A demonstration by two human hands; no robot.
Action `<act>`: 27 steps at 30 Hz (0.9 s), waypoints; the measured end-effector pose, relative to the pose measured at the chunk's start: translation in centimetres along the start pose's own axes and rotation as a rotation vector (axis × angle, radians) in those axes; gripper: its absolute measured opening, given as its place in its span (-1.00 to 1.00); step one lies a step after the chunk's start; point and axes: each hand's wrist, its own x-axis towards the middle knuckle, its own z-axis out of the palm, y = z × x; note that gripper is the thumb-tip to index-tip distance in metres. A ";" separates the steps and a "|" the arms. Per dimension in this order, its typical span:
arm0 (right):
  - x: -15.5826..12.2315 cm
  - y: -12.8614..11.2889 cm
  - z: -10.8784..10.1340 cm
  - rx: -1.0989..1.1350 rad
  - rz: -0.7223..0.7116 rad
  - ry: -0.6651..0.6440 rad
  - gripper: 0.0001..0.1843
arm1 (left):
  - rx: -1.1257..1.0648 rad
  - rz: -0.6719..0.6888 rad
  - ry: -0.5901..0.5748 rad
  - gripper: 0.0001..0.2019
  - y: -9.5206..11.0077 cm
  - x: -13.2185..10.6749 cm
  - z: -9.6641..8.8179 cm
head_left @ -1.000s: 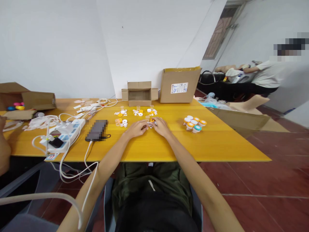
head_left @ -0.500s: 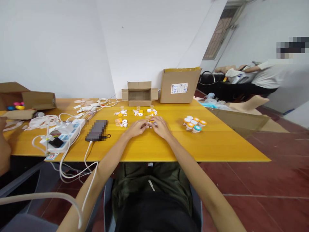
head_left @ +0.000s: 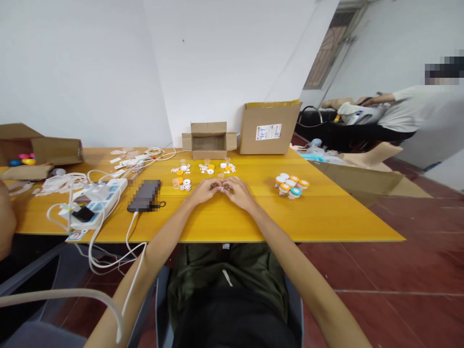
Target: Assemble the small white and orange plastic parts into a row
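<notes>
My left hand point(head_left: 206, 191) and my right hand point(head_left: 237, 192) meet fingertip to fingertip just above the table. Both are closed in a pinch on a small white plastic part point(head_left: 221, 187), mostly hidden by the fingers. Behind the hands a clear cup point(head_left: 221, 176) partly shows. To the left lie a clear cup point(head_left: 176, 183) and white wheel-like pieces point(head_left: 186, 184). Farther back sit similar small groups with an orange ring point(head_left: 180, 172), an orange ring point(head_left: 210, 166) and white pieces point(head_left: 227, 168).
Several capped small containers point(head_left: 290, 183) with white, orange and teal lids cluster right. An open carton point(head_left: 209, 142) and a larger box point(head_left: 268, 130) stand at the back. Left are a phone point(head_left: 145, 195), a power strip point(head_left: 105, 205) and cables. Other people are at both sides.
My fingertips have drawn together around the small white part, and my right hand's fingers have closed in. The person on the right has shifted slightly.
</notes>
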 end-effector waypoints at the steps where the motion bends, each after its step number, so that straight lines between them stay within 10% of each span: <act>1: 0.0 0.0 0.0 -0.005 0.002 0.001 -0.92 | -0.004 0.002 0.000 -0.88 0.0 0.0 0.0; 27: 0.0 0.3 0.0 -0.109 0.122 0.073 -0.84 | 0.247 0.062 -0.093 -0.75 -0.4 -0.4 0.1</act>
